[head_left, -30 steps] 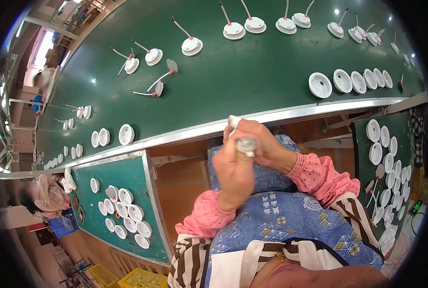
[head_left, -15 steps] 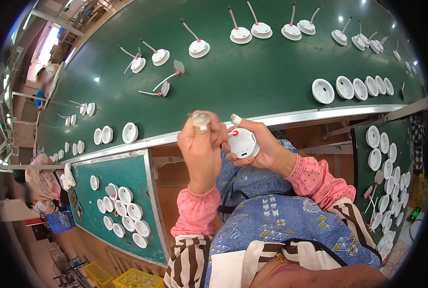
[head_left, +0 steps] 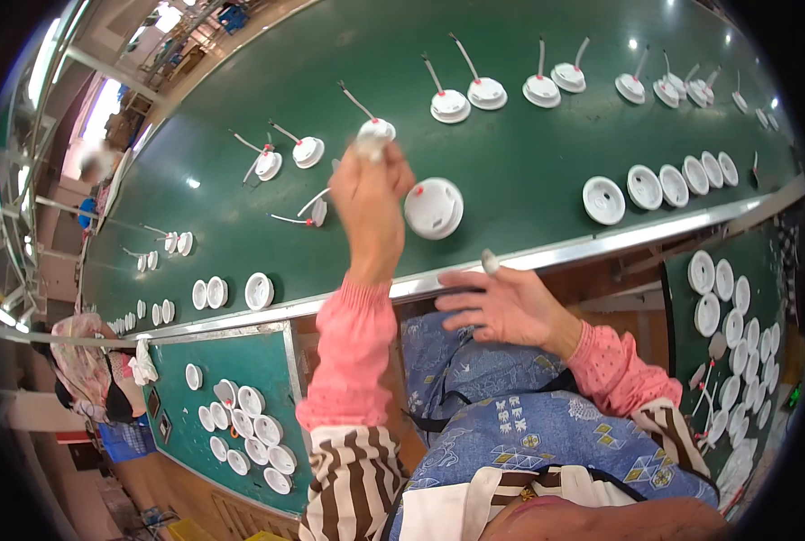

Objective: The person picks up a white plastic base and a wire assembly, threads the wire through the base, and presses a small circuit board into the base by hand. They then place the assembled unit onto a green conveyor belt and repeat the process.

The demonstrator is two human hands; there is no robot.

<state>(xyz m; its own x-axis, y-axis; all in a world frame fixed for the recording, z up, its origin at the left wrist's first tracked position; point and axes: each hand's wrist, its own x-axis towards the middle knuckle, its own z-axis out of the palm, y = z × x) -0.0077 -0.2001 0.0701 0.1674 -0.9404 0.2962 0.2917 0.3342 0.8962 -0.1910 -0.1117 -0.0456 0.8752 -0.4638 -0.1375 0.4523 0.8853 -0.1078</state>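
Observation:
My left hand (head_left: 366, 194) reaches over the green table with its fingers closed. Beside the fingers hangs or rests a white round housing (head_left: 436, 209) with a red spot at its edge; its cable seems pinched in the hand but is hidden there. A pale wrap covers one fingertip. My right hand (head_left: 515, 302) is held near the table's metal edge, fingers spread and nothing in it; its thumb also carries a pale wrap. Past the left hand, similar white housings with upright grey cables (head_left: 450, 106) stand in a row.
White round cups (head_left: 604, 199) line up at the table's near right. Loose cabled grey discs (head_left: 317, 213) lie left of my hand. More cups cover a lower left table (head_left: 263, 428) and a right side board (head_left: 708, 315). Another person (head_left: 91, 361) is at the far left.
My left hand has moved forward over the table with the housing. My right hand has let go of it and opened. The whole view has shifted slightly.

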